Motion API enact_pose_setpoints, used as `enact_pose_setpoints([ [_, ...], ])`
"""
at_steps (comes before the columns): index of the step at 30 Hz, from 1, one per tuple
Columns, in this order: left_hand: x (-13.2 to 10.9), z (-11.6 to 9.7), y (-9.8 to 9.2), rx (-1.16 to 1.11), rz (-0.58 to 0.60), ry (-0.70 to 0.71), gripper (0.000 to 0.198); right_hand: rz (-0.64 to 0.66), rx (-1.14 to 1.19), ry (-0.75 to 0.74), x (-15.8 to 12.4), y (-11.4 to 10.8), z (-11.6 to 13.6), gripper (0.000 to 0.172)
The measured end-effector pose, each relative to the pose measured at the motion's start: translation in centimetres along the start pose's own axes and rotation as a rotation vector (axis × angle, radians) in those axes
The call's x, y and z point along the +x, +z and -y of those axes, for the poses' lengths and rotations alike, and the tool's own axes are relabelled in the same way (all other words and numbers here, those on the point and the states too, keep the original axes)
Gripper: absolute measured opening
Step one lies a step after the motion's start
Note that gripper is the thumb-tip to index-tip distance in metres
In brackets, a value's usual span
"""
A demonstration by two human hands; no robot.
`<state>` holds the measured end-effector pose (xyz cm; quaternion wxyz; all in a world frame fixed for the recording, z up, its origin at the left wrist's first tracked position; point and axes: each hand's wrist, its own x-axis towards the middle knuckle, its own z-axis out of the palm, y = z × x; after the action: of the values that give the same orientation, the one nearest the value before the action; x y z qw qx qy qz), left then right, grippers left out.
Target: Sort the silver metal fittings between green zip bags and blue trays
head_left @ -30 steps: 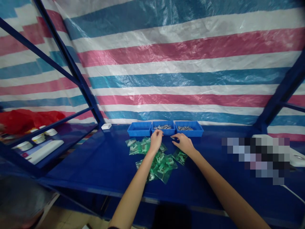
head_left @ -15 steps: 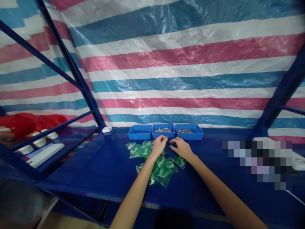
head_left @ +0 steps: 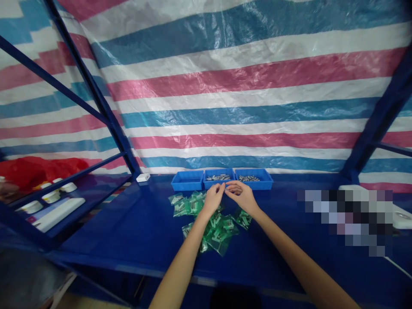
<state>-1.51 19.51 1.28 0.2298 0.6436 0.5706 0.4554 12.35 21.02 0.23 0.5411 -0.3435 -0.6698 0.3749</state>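
Note:
My left hand [head_left: 214, 198] is closed in a pinch just in front of the middle blue bin [head_left: 219, 183]; what it pinches is too small to make out. Close beside it, my right hand [head_left: 242, 195] has its thumb and fingers curled toward the left fingertips, and anything between them is hidden. Small metal pieces [head_left: 219, 177] lie in the middle bin. More small metal parts [head_left: 248, 178] fill part of the right blue bin [head_left: 262, 184]. Under and around my forearms lies a pile of green-tinted clear plastic bags [head_left: 220, 234] with small parts inside.
A left blue bin [head_left: 187, 185] stands in the row. A small white box [head_left: 143, 177] sits at the back left of the blue table [head_left: 122, 236]. White jars [head_left: 51, 197] and a red cloth [head_left: 41, 168] are beyond the left frame. A blurred-out patch [head_left: 347, 219] covers the right side.
My right hand has moved left and slightly up, closing the gap to my left hand. The left hand stays pinched in nearly the same place. The view has shifted slightly.

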Motion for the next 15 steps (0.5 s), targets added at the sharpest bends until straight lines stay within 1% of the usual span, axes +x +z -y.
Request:
enact_pose_setpoints([
  [3, 0.2, 0.0, 0.2, -0.06, 0.064, -0.01, 0.042, -0.042, 0.068, -0.012, -0.1, 0.0, 0.8, 0.034],
  [6, 0.3, 0.0, 0.7, -0.193, 0.162, -0.098, 0.044, -0.055, 0.096, 0.003, -0.1, 0.0, 1.1, 0.036],
  [8, 0.2, 0.0, 1.0, -0.271, 0.189, -0.154, 0.045, -0.057, 0.1, 0.015, -0.1, 0.0, 1.1, 0.035],
  [12, 0.2, -0.1, 1.1, -0.377, 0.182, -0.206, 0.048, -0.075, 0.113, 0.025, 0.0, -0.2, 0.8, 0.032],
  [15, 0.2, -0.1, 0.9, -0.393, 0.101, -0.203, 0.051, -0.06, 0.103, 0.037, -0.1, -0.1, 0.5, 0.03],
])
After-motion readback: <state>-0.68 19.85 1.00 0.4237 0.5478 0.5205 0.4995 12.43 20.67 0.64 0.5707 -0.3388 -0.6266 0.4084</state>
